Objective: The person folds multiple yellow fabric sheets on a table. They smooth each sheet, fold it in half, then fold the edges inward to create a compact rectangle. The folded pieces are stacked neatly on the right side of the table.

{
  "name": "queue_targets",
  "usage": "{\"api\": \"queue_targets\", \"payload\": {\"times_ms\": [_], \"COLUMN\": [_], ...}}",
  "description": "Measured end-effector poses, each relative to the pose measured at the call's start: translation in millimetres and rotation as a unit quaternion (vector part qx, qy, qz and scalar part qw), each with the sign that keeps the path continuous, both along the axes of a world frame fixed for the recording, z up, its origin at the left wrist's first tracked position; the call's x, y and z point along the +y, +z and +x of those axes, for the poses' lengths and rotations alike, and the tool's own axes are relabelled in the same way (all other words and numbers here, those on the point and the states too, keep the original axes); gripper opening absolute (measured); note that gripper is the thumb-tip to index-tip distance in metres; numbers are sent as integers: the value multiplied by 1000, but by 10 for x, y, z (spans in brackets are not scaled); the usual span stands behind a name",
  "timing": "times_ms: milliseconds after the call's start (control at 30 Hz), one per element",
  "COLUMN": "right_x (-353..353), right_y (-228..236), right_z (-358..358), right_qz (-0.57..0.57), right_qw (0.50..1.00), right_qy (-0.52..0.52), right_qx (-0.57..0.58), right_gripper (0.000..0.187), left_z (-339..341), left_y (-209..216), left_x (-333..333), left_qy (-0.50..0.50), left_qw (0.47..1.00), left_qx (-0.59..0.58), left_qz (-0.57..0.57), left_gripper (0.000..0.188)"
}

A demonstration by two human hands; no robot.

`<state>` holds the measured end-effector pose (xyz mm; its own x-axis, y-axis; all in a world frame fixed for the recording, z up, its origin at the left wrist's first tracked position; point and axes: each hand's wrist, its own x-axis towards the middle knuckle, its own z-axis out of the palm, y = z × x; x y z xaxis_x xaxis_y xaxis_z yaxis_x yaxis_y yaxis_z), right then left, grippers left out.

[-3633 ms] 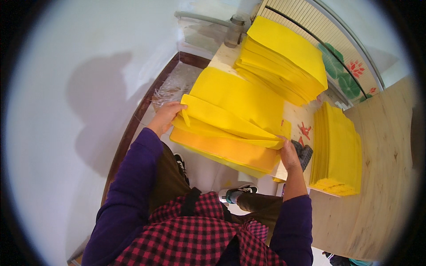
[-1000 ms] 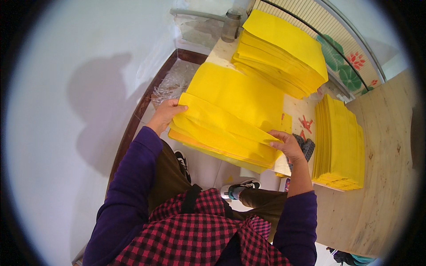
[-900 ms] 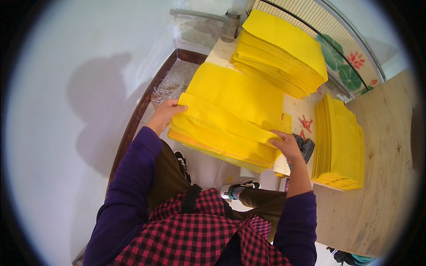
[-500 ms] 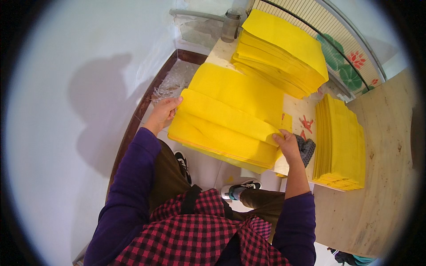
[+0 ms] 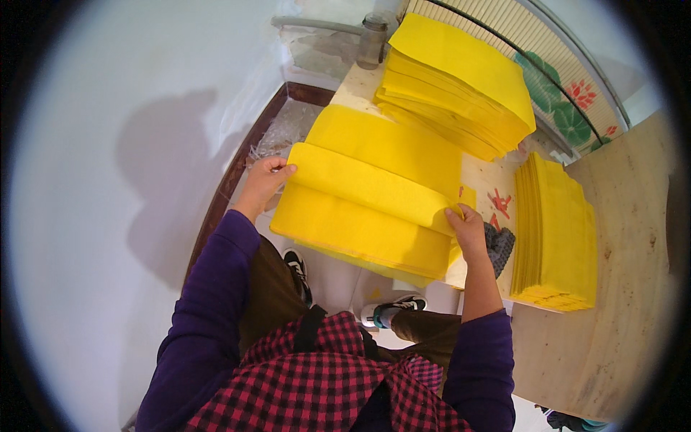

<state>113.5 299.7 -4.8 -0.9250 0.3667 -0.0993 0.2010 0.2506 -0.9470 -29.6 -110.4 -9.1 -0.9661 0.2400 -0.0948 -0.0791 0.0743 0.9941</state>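
Observation:
A yellow felt-like sheet [image 5: 374,189] lies across the near part of the table, its near portion folded into a band. My left hand [image 5: 268,181] pinches the left end of that band between thumb and fingers. At the opposite end my right hand [image 5: 466,226] grips the band's right corner the same way. Under the folded band are more yellow layers [image 5: 360,241], which hang past the table's near edge. Beyond the band, a flat yellow sheet [image 5: 389,144] reaches toward the back stack.
A tall stack of yellow sheets [image 5: 461,79] stands at the back, beside a grey bottle [image 5: 372,42]. To the right is another yellow stack [image 5: 554,234]. Small red pieces [image 5: 499,204] and a dark grey knitted item [image 5: 499,247] lie near my right hand. A wooden board [image 5: 619,273] borders the right side.
The folded band now lies smoother and looks wider. Both hands keep their hold on its ends, with the left hand shifted only slightly.

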Motion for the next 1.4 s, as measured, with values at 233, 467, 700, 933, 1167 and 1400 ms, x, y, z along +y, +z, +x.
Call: {"api": "queue_targets", "payload": {"times_ms": [233,467,700,933,1167,1400], "right_x": [58,27,19,-33,-21,27], "right_y": [-122,-65,-95,-108,-292,-315], "right_z": [-111,-143,-279,-261,-289,-293], "right_qz": [42,74,99,138,136,51], "right_qw": [998,997,992,985,983,992], "right_qy": [-20,-34,-62,-86,-102,-91], "right_qx": [30,5,37,53,63,64], "right_gripper": [22,24,28,34,34,26], "left_z": [-99,-118,-159,-152,-161,-138], "left_y": [-59,-84,-55,-18,-80,-54], "left_x": [56,94,158,184,205,231], "left_qy": [9,27,26,43,39,72], "left_qw": [1000,1000,999,999,997,996], "left_qx": [10,3,-5,3,35,31], "left_qz": [26,7,28,18,-53,-33], "left_gripper": [10,11,18,40,46,36]}}
